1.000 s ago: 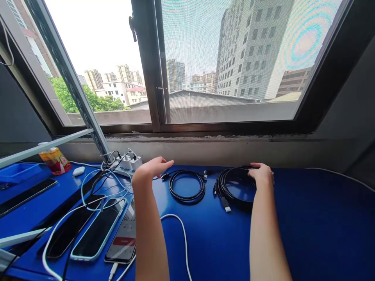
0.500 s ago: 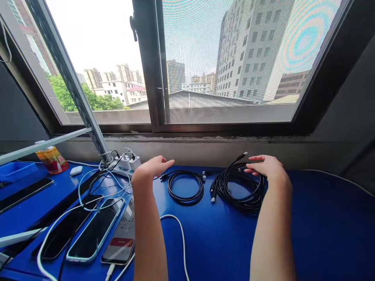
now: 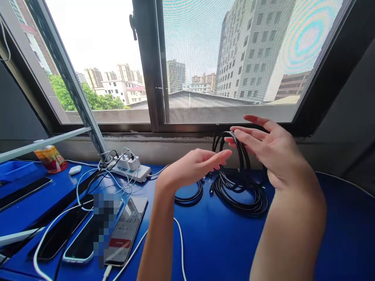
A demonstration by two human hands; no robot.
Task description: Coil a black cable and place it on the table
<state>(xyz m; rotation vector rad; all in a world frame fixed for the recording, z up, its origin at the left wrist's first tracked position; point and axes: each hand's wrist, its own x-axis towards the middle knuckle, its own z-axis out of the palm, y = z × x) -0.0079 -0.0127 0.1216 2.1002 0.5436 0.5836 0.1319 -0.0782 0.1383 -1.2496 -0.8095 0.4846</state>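
A coil of black cable [image 3: 241, 156] stands lifted on edge between my hands, its lower loops hanging over a flat black coil on the desk [image 3: 243, 208]. My left hand [image 3: 195, 166] closes at the coil's near left side, thumb stretched along it and the other fingers partly hidden beneath. From the right, my right hand [image 3: 272, 146] pinches the upper loops, some fingertips behind the cable and one finger raised. A smaller black cable coil [image 3: 190, 201] lies partly behind my left wrist.
A white power strip [image 3: 143, 173] with plugged-in chargers stands at the back left. Several phones, including one showing a timer [image 3: 125, 230], lie left of my left forearm among white cables. A metal post [image 3: 79, 93] rises beside the window. An orange pouch [image 3: 52, 159] sits far left.
My right hand has risen and lifted a black cable coil off the pile. My left hand has moved right, from beside the small coil to the raised one.
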